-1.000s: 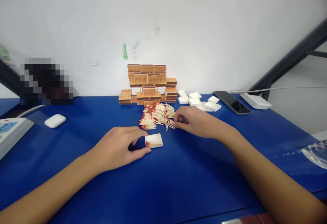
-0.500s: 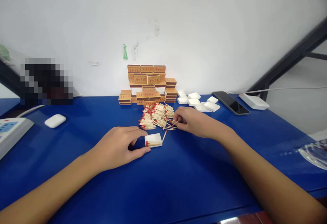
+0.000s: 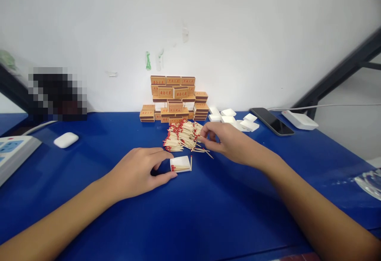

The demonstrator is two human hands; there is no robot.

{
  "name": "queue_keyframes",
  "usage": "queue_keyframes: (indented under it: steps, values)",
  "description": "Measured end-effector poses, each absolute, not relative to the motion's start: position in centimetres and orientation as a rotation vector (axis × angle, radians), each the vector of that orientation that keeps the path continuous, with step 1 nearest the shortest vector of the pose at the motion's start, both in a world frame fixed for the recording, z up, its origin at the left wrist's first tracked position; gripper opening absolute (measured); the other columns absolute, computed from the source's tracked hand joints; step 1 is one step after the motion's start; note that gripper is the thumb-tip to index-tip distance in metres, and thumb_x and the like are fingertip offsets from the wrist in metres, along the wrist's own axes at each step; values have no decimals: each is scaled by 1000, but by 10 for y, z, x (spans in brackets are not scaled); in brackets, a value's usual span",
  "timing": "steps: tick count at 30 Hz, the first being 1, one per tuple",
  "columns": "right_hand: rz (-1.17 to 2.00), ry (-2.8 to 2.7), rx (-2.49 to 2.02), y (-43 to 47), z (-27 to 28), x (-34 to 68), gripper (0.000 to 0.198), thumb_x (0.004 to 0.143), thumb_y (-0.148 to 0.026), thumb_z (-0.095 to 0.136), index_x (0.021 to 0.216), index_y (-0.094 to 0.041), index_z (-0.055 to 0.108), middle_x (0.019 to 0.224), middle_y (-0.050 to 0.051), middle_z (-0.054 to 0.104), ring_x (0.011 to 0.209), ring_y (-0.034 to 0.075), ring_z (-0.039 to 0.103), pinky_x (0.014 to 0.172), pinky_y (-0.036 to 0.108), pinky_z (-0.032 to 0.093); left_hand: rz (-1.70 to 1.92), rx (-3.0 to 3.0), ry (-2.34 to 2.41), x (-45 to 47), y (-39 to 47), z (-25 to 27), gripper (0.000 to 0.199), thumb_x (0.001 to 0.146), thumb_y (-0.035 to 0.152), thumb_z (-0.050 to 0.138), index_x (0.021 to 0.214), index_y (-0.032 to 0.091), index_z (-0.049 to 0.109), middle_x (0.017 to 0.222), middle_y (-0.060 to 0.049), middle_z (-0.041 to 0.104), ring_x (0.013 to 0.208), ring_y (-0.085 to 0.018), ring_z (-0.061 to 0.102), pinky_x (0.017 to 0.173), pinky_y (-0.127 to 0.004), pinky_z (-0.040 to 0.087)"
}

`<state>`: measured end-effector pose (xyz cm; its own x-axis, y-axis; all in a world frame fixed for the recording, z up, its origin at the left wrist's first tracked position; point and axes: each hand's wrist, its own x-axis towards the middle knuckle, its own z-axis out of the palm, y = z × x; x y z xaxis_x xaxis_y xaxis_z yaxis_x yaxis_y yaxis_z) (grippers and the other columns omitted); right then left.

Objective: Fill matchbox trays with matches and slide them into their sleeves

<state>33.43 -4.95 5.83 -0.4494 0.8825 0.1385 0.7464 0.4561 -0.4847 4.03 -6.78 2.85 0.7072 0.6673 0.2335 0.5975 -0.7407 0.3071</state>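
My left hand holds a small white matchbox tray by its left end, thumb at the near corner and fingers at the far one. Several red-tipped matches lie along the near side inside this tray. One loose match rests against its right end. Beyond the tray is a heaped pile of matches. At the pile's right edge my right hand is closed in a pinch on a match, partly hidden by the fingers.
Stacked orange matchboxes stand against the wall behind the pile. Several white trays lie right of them, then a phone and a white box. A white earbud case and a power strip are at left.
My right hand has moved slightly further into the pile's edge. A match now sticks out below its fingers, and the loose match beside the tray stands straighter. My left hand keeps its hold.
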Motion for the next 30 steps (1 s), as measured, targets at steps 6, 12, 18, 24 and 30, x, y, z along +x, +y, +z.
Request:
queue_keyframes:
  steps: [6,12,18,24,30]
  values:
    - [753,-2351,-1144,-70,55,304,9,99,-25,62,92,-20,64,83,-2,66,68,11,54,64,24,40,514,2691,1027,42,-67,27,29,96,44,68,115,23,72,71,4,59,58,-12,52,57,-25,36]
    - [687,-2458,-1079,-81,44,285,5,97,-16,66,94,-17,62,89,1,66,72,12,55,68,25,40,483,2682,1002,41,-67,28,22,97,43,67,103,22,71,71,4,58,59,-11,52,57,-25,34]
    - [578,-2506,-1107,-81,39,284,5,97,-16,66,93,-17,63,89,1,67,77,14,58,69,27,41,506,2689,1001,41,-67,27,23,96,43,68,104,22,71,71,5,57,58,-11,50,56,-25,35]
    - [452,-2537,-1070,-80,38,289,13,104,-21,60,100,-17,71,101,5,66,83,15,62,73,28,45,508,2689,1017,41,-67,25,25,97,45,67,107,22,72,70,5,56,58,-11,51,56,-25,35]
    - [302,-2627,-1143,-79,39,286,21,106,-21,55,102,-14,74,100,8,68,87,19,64,75,31,46,476,2690,1024,42,-67,27,25,96,45,67,106,22,72,71,5,56,59,-11,51,57,-25,35]
